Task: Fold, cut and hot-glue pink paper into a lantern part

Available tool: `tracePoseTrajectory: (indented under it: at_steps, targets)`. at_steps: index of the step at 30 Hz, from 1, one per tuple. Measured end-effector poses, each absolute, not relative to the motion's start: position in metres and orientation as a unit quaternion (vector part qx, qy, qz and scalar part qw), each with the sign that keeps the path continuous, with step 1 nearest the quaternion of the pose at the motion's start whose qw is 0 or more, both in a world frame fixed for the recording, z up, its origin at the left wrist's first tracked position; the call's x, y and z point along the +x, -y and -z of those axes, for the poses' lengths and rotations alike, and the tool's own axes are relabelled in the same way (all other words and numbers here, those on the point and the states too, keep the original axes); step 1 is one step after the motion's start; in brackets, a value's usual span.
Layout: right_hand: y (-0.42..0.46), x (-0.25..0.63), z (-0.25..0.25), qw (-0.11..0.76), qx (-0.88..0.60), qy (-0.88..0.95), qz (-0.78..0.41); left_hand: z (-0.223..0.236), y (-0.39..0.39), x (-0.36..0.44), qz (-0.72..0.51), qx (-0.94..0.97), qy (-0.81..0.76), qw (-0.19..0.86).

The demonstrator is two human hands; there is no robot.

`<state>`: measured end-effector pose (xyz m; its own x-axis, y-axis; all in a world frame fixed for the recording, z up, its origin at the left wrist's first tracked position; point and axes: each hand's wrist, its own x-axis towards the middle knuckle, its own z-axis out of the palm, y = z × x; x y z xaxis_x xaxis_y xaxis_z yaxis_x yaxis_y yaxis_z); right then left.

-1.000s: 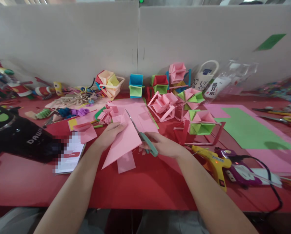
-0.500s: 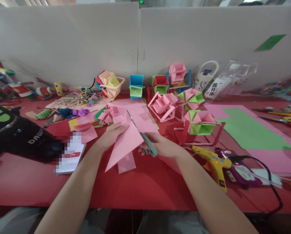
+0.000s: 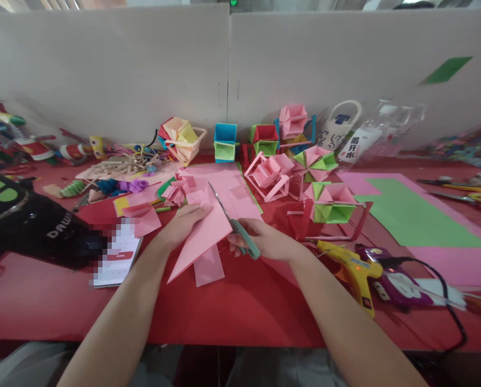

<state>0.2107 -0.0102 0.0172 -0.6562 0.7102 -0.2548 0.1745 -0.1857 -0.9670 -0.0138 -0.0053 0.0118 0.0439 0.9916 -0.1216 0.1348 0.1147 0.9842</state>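
Our left grip [image 3: 183, 224] pinches angular pink paper [image 3: 206, 231]
Our right grip [image 3: 267, 237] clasps green-handled scissors [image 3: 245, 239] (behind the red table's [image 3: 240, 314] front edge); slack paper could skew cuts.

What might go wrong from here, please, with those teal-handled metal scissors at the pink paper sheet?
The left hand holds the pink paper sheet near the tip of the teal-handled metal scissors in the right hand, so a slip could nick its fingers.

The yellow glue gun shows an orange light, and its nozzle lies close to the right forearm; if hot, it might burn.
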Motion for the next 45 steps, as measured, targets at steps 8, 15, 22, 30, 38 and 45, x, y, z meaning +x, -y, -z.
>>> tracePoseTrajectory:
  at_steps: [8,15,22,30,38,45]
  targets:
    - [0.009,0.210,-0.015,0.205,-0.353,0.608,-0.680,-0.014,0.006,-0.014,-0.399,0.536,-0.563,0.487]
    - [0.009,0.211,-0.013,0.206,-0.350,0.613,-0.677,-0.014,0.006,-0.014,-0.413,0.526,-0.552,0.498]
    - [0.009,0.211,-0.012,0.213,-0.350,0.620,-0.669,-0.015,0.007,-0.013,-0.413,0.525,-0.547,0.504]
    - [0.010,0.208,-0.013,0.220,-0.366,0.621,-0.657,-0.012,0.006,-0.014,-0.421,0.508,-0.537,0.526]
    - [0.008,0.206,-0.008,0.246,-0.374,0.600,-0.663,-0.007,0.005,-0.016,-0.429,0.488,-0.531,0.545]
    - [0.005,0.204,-0.008,0.273,-0.408,0.598,-0.633,-0.003,0.004,-0.017,-0.437,0.483,-0.512,0.560]
